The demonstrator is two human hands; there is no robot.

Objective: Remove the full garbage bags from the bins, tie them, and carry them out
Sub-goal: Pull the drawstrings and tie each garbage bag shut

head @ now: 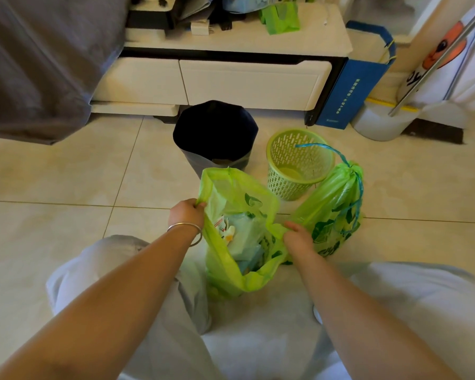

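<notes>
An open green garbage bag [239, 237] is held upright on the tiled floor [66, 174], just in front of the person's knees. Its rim is pinched at two opposite points: the left hand [187, 213] is closed on the left edge of the mouth, fingers [200, 205] curled over the film, and the right hand [296, 237] is closed on the right edge, which is bunched under it. Paper and packaging can be seen inside, filling the lower part of the bag.

A second green bag [332, 215], already drawn shut with a blue drawstring [354, 187], lies tilted just to the right, touching or nearly touching the right hand. Behind it an emptied green perforated bin [299, 165] stands, and beside that a dark-lined bin [215, 135] in front of a white TV cabinet [231, 78].

The film is judged thin, soft and slightly slippery, so it should collapse and stretch rather than keep any shape. The contents look light, mostly paper, though edges of cartons could poke through if the bag is squeezed hard. The rim is the sensible place to be gripped: the two held edges can be gathered toward the middle and knotted, or a drawstring pulled if one is present, which cannot be told here. For carrying, the gathered neck should be held rather than the body.
</notes>
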